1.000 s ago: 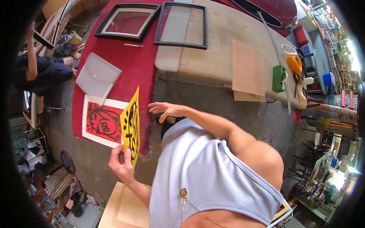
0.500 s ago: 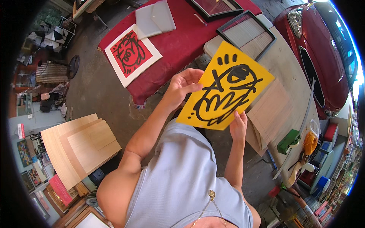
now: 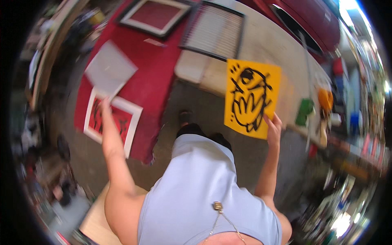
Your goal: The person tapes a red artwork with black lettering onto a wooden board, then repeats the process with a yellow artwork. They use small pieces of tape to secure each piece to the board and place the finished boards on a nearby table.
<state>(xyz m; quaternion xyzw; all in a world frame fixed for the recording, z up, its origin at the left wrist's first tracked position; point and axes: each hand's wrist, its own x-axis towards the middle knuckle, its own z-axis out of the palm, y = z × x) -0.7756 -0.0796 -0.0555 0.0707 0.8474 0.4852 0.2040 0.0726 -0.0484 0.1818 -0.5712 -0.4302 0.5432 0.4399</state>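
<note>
A yellow sheet with a bold black line drawing [image 3: 241, 98] hangs upright from my right hand [image 3: 274, 125], which is closed on its lower right corner. My left hand [image 3: 105, 103] is stretched out to the left, over the top edge of a red print with black drawing in a white mat [image 3: 132, 120]. Beside its fingertips lies the lower corner of a translucent grey document folder [image 3: 109, 67]. Motion blur smears the left fingers, so whether they touch the folder or the mat does not show. Both folder and print rest on a red tablecloth [image 3: 157, 81].
A black frame with a pale inner border [image 3: 157, 18] and a black-edged slatted panel [image 3: 214, 30] lie at the far side. A pale table [image 3: 265, 36] stands to the right, with a green tape dispenser [image 3: 304, 111] and an orange coil [image 3: 325, 99]. Beyond it is a red car [image 3: 314, 24].
My left hand has let go of the yellow sheet and moved left to the red print. The right hand alone holds the sheet, now more upright. The whole view has turned and blurred.
</note>
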